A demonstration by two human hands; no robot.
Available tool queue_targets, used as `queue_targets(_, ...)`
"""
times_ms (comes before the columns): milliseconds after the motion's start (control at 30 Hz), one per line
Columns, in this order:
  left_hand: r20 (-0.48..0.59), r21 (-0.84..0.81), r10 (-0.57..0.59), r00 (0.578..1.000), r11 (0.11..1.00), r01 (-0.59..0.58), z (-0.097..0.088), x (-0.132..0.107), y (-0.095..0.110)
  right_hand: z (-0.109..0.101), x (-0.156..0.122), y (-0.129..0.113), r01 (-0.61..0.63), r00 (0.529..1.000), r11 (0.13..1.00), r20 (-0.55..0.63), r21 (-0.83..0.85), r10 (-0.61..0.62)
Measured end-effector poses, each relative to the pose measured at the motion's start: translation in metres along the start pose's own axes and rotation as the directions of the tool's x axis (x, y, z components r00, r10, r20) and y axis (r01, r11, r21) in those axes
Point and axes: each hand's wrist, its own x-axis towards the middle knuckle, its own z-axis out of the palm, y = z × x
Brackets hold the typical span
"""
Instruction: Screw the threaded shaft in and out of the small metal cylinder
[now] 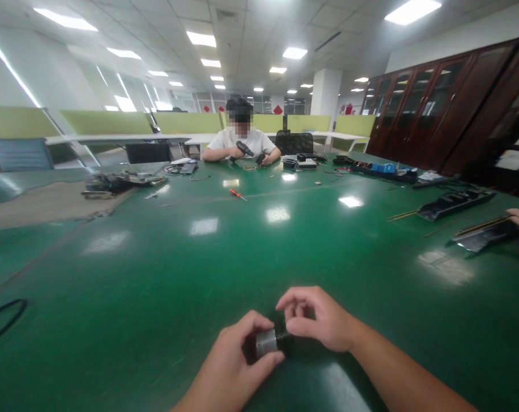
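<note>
One silver metal cylinder: in the left hand, over the green tabletop, its dark ridged shaft pointing toward the right hand.
Left hand: thumb and fingers clamped around the cylinder.
Right hand: thumb and forefinger parted, just beside the shaft's end; from here I can't tell whether the thumb touches it.
Black cable: curved on the tabletop, well left of both hands.
Orange screwdriver: lying farther out, between the hands and a person in a white shirt, who holds a dark tool.
</note>
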Motion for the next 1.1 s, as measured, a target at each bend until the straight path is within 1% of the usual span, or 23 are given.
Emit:
queue_targets(67,-0.025,-0.024,-0.014,1.000,1.000,0.014,0.001,0.000,-0.001,0.001,-0.004,-0.003,0.022,1.000,0.997,0.019,-0.075,-0.021)
queue_targets(167,-0.041,-0.052,-0.003,0.999,0.999,0.001,0.002,0.000,-0.002,0.003,-0.007,-0.006,0.026,1.000,0.987,0.017,-0.158,-0.024)
queue_targets(267,-0.038,-0.072,0.011,0.999,0.997,-0.014,0.002,0.000,-0.001,0.003,-0.008,-0.008,0.017,1.000,0.982,0.029,-0.188,-0.012)
queue_targets(533,-0.039,-0.036,0.025,0.999,0.999,-0.026,0.001,0.002,-0.004,0.007,-0.005,-0.013,0.041,0.999,0.970,0.034,-0.240,-0.034)
queue_targets(633,-0.040,-0.028,0.032,0.999,0.999,-0.033,0.001,0.001,-0.004,0.008,-0.005,-0.013,0.022,0.999,0.958,0.030,-0.288,-0.013)
queue_targets(733,-0.044,-0.020,0.041,0.998,0.999,-0.042,0.001,0.001,-0.002,0.008,-0.004,-0.011,0.027,0.999,0.941,0.032,-0.339,-0.017)
queue_targets(867,-0.046,-0.012,0.036,0.998,0.999,-0.036,0.001,0.001,0.000,0.007,-0.003,-0.010,0.044,0.999,0.934,0.036,-0.355,-0.033)
queue_targets(967,-0.051,0.000,0.025,0.998,1.000,-0.025,0.000,0.002,0.001,0.007,-0.003,-0.012,0.021,0.999,0.935,0.034,-0.355,-0.010)
queue_targets(1100,-0.031,-0.025,0.013,0.999,1.000,-0.014,0.000,0.001,0.002,0.007,-0.004,-0.015,-0.017,0.998,0.954,0.050,-0.300,0.034)
